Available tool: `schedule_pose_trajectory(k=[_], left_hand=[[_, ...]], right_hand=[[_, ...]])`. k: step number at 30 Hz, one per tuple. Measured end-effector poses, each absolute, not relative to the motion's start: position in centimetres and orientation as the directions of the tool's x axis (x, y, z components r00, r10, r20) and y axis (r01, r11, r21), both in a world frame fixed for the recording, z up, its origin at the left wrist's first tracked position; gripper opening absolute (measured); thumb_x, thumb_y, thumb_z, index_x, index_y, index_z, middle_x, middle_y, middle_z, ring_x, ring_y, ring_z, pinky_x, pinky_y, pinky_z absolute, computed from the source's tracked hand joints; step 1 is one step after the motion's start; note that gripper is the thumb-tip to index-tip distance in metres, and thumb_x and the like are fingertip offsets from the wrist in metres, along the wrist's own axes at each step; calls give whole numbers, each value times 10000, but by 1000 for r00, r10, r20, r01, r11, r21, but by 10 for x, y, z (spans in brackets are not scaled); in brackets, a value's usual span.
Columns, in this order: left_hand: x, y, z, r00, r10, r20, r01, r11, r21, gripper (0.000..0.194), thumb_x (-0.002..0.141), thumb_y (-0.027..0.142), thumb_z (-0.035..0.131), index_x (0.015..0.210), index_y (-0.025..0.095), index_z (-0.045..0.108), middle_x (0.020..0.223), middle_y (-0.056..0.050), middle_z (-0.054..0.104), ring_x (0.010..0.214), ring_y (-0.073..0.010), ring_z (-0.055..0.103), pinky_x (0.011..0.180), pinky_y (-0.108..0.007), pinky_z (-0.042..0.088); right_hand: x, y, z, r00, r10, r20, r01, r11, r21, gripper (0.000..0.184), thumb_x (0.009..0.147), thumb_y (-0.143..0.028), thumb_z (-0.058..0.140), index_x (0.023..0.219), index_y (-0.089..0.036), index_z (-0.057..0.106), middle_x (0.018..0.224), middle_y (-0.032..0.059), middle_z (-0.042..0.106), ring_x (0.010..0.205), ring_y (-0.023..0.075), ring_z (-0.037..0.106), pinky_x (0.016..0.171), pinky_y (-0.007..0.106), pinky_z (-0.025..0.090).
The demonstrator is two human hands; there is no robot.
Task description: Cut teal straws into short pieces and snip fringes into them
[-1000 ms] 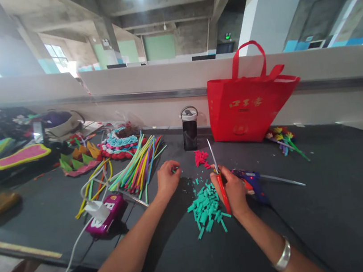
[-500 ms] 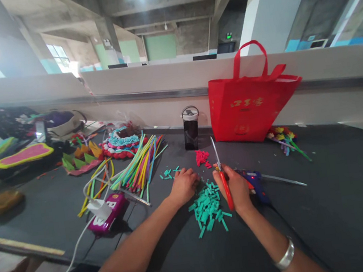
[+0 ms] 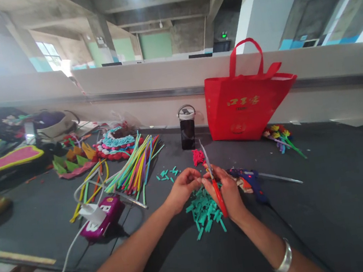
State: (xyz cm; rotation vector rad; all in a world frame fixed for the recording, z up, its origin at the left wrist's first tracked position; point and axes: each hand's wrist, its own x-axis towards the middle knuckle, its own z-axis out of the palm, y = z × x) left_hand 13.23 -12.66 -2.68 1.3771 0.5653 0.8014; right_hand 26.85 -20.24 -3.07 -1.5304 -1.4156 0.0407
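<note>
My right hand [image 3: 232, 196] is closed around red-handled scissors [image 3: 219, 199], with the blades pointing up and away from me. My left hand [image 3: 183, 190] is pinched, its fingertips meeting those of the right; whatever is between them is too small to make out. Below both hands lies a pile of short green cut pieces [image 3: 203, 214]. A few more green bits [image 3: 165, 174] are scattered left of my left hand. Just beyond the scissor blades sits a small heap of pinkish-red pieces [image 3: 198, 156].
Right of my hands lies a blue glue gun [image 3: 251, 179] with its cord. A dark bottle [image 3: 188, 133] and a red bag [image 3: 245, 109] stand behind. Leftward are coloured strips [image 3: 138, 164], a purple power strip [image 3: 102, 217], and a blue-and-red floral craft piece [image 3: 117, 144].
My left hand has risen from the green pile and come together with the right hand's fingertips. The scissors stay in my right hand; the view has shifted slightly.
</note>
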Motion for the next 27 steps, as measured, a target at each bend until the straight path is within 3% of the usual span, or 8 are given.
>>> schedule_pose_trajectory(k=[10,17,22,27], left_hand=[[129,-123,-27,694,718,56,-188,106,977,317,707,311,744,959,170,612,758,11,596,647,-97,509,634,-234,381],[130,-123,-26,654,751,85,-77,-46,996,183,704,306,715,817,166,676,740,-2,614,698,-123,516,658,-234,381],[132,-127,-25,667,741,81,-58,-56,997,280,746,440,696,770,161,683,687,-2,600,650,-115,490,622,-230,367],[132,-128,-28,681,731,40,-24,-33,999,220,718,376,711,723,159,675,618,14,567,578,-99,447,575,-223,345]], right_hand=[[269,-203,-28,378,787,487,565,221,-795,326,835,-210,495,1152,-189,566,886,18,681,777,165,658,791,298,521],[275,-199,-28,411,729,547,651,185,-736,299,830,-240,483,1108,-190,581,958,59,688,853,197,662,834,348,517],[269,-200,-32,343,750,566,657,239,-715,307,832,-207,482,1127,-195,567,950,58,683,890,203,661,838,347,520],[266,-202,-33,348,763,544,643,228,-731,291,843,-198,466,1121,-193,553,923,50,671,856,193,657,826,339,516]])
